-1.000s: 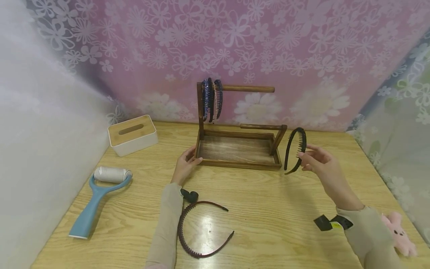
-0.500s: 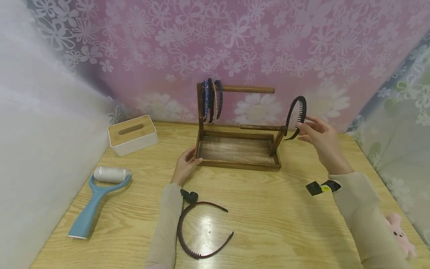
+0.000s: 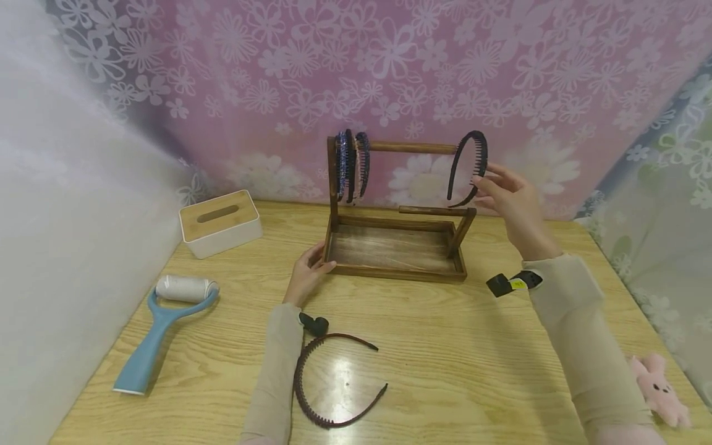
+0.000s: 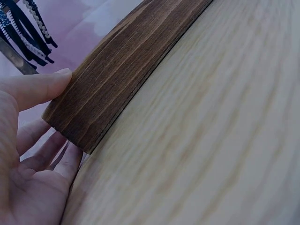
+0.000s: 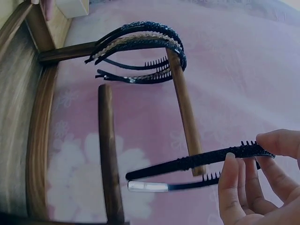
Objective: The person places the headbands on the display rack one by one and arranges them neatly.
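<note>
My right hand [image 3: 514, 207] pinches a black toothed headband [image 3: 483, 151] between thumb and fingers, upright at the free end of the upper bar [image 3: 411, 147] of a wooden headband stand [image 3: 395, 271]. In the right wrist view the headband [image 5: 187, 163] crosses that bar's tip; whether the tip is inside the loop I cannot tell. Several glittery and dark headbands [image 3: 350, 164] hang at the bar's left end. My left hand [image 3: 307, 275] grips the front left corner of the stand's tray, thumb on the front wall [image 4: 117, 70]. A dark red headband [image 3: 303, 389] lies on the table beside my left sleeve.
A shorter lower bar [image 3: 428, 211] juts leftward from the stand's right post. At the left are a white tissue box [image 3: 228, 238] with a wooden lid and a blue-handled lint roller [image 3: 150, 346]. A pink plush toy [image 3: 662, 389] lies near the right edge. A flowered backdrop [image 3: 389, 74] stands behind.
My right hand has lifted the black headband from beside the tray, then moved it left to the upper bar's free end. The left hand stays on the tray corner.
</note>
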Action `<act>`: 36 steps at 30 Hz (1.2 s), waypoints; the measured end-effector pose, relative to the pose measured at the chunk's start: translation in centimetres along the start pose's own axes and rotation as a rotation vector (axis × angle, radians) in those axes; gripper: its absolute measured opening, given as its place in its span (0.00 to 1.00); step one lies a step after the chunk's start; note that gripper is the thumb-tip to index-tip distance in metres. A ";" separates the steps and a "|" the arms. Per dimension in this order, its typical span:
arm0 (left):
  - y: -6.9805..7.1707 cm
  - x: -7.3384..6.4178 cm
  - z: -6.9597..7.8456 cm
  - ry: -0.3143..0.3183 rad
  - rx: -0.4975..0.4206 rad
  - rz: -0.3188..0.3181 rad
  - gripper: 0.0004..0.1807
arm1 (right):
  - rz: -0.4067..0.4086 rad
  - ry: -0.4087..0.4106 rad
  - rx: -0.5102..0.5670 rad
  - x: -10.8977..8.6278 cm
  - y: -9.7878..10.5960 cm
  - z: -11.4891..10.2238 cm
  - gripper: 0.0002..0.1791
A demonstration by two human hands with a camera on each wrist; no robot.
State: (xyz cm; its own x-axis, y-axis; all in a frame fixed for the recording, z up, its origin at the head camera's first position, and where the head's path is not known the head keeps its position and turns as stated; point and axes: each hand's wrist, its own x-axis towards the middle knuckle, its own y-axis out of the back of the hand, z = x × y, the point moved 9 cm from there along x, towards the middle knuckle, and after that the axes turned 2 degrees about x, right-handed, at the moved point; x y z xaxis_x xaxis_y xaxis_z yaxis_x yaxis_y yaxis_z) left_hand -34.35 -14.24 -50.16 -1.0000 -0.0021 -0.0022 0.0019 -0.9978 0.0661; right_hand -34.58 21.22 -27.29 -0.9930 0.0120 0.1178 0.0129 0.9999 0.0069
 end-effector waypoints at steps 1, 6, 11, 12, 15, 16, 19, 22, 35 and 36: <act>0.0 0.0 0.0 -0.004 -0.001 -0.001 0.34 | 0.000 0.005 0.006 0.2 -0.3 -0.2 0.34; 0.0 0.1 0.1 -0.010 0.001 -0.004 0.35 | -0.011 0.030 -0.006 1.2 -2.2 -0.7 0.32; -0.1 0.1 0.0 -0.009 0.005 -0.003 0.35 | -0.026 0.004 -0.068 1.8 -4.2 -0.2 0.31; -0.1 0.1 0.1 -0.011 0.004 -0.003 0.35 | -0.029 -0.003 -0.093 2.0 -4.7 -0.1 0.30; -0.1 0.1 0.1 -0.017 -0.001 -0.005 0.35 | -0.044 -0.030 -0.132 2.6 -6.4 0.6 0.30; -0.1 0.1 0.0 -0.014 0.000 -0.005 0.35 | -0.054 -0.038 -0.136 2.8 -7.0 0.8 0.30; 0.0 0.2 -0.2 -0.002 0.005 -0.005 0.35 | -0.077 -0.050 -0.149 3.3 -8.7 1.5 0.30; 0.1 0.2 -0.4 0.010 0.011 -0.001 0.34 | -0.098 -0.045 -0.141 3.8 -10.1 2.0 0.30; 0.1 0.3 -0.4 0.014 0.006 -0.004 0.35 | -0.141 -0.085 -0.135 4.9 -14.7 3.5 0.29; 0.1 0.3 -0.4 0.012 0.004 -0.009 0.35 | -0.137 -0.084 -0.142 4.9 -14.9 3.5 0.28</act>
State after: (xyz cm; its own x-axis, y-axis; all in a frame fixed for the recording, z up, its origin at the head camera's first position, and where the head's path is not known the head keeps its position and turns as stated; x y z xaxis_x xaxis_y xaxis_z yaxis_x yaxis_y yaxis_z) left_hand -34.61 -14.33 -50.53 -0.9999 0.0058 -0.0152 -0.0069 -0.9975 0.0699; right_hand -40.07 6.37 -30.31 -0.9928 -0.1174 0.0233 -0.1123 0.9811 0.1574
